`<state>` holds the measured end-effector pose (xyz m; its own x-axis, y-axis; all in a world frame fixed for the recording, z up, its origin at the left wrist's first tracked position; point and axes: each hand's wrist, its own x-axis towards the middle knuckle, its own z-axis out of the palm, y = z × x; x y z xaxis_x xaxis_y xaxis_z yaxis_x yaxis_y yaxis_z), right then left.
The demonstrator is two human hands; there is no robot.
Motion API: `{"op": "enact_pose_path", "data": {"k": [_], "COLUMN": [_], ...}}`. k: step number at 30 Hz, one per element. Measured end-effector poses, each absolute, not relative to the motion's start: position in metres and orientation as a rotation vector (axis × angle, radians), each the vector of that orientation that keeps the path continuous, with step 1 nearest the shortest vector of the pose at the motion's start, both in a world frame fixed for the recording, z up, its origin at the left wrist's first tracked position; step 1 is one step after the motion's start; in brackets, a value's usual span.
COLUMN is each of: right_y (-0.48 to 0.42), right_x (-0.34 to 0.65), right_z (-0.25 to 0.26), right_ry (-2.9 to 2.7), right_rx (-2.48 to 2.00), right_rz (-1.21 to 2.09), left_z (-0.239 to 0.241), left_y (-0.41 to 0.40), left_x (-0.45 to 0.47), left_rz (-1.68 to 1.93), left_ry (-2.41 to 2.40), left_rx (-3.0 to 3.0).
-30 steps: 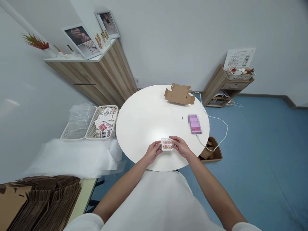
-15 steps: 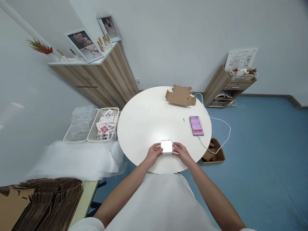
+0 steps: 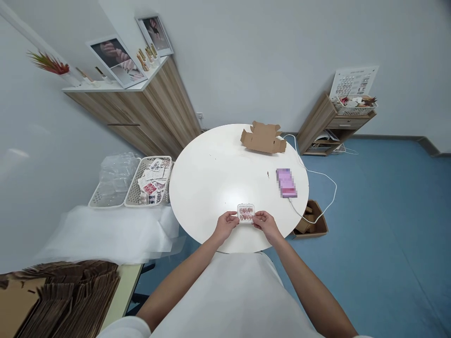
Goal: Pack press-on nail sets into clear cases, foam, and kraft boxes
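A small clear plastic case of press-on nails (image 3: pixel 245 212) is held between my two hands near the front of the white round table (image 3: pixel 204 188). Two rows of pinkish-red patterned nails show through its face. My left hand (image 3: pixel 226 226) grips the case's left edge with thumb and fingers. On the right edge, my right hand (image 3: pixel 267 225) is closed with its thumb at the lower corner. Whether the case touches the tabletop, I cannot tell.
An unfolded cardboard box (image 3: pixel 264 138) lies at the table's back, with a blurred purple phone (image 3: pixel 286 183) and its white cable (image 3: pixel 324 176) to the right. White baskets (image 3: pixel 128 199) stand left; flattened cartons (image 3: pixel 70 300) sit lower left. An open carton (image 3: pixel 321 229) is on the floor.
The case's face was plain bright white and now shows two rows of nails. It has shifted slightly right between my hands, and my right fingers have closed in on its edge.
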<state>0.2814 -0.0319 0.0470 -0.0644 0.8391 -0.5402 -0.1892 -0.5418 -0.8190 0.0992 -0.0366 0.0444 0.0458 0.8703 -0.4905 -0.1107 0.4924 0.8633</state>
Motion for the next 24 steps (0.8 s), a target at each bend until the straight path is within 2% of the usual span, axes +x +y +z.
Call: {"op": "enact_pose_path", "data": {"k": [15,24], "right_y": [-0.02,-0.011], "right_x": [0.249,0.194], "right_z": [0.033,0.026], "right_ry": [-0.914,-1.047], "right_rx": [-1.539,-1.579], "right_rz": [1.633,1.628], "left_z": [0.028,0.035], "left_y": [-0.04,-0.048], "left_x": [0.081,0.048], "left_rz": [0.964,1.055], "left_ry": [1.472,1.63], "left_rx": [0.871,0.773]}}
